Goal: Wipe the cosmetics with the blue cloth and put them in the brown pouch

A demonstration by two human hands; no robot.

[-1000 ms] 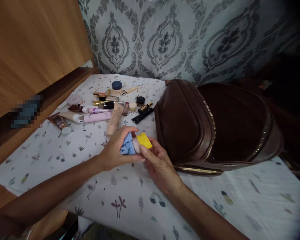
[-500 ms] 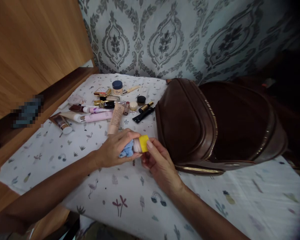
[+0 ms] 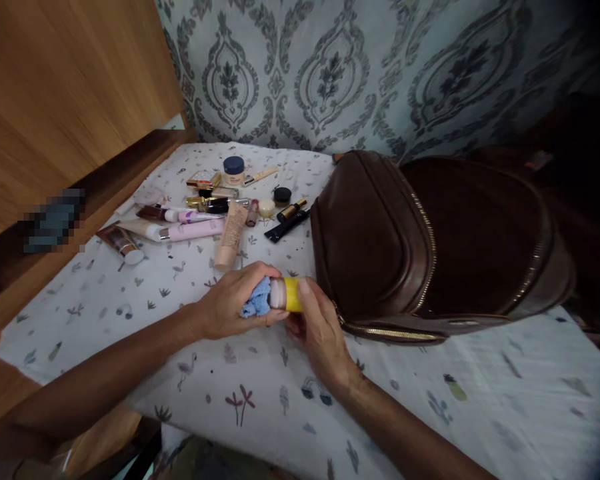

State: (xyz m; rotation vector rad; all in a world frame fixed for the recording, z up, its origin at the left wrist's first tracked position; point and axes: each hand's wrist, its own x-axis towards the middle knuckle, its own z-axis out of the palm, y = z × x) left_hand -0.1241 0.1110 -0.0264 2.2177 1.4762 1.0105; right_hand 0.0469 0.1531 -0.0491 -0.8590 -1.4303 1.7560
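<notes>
My left hand is closed around a crumpled blue cloth and the pale end of a small cosmetic container. The container lies sideways, its yellow cap pointing right. With thumb and fingers, my right hand pinches that cap. Part of the container is hidden in the cloth and the left palm. Just beyond the left hand, a beige squeeze tube rests on the patterned cloth.
A dark brown leather backpack lies on the right of the patterned tablecloth. Several cosmetics lie behind my hands, among them a blue-lidded jar, a pink tube, a black tube and a brown tube. A wooden panel stands left.
The yellow cap has turned a little in my right fingers, and the container now points slightly more downward to the right. Both hands keep their hold. The other cosmetics stay in place.
</notes>
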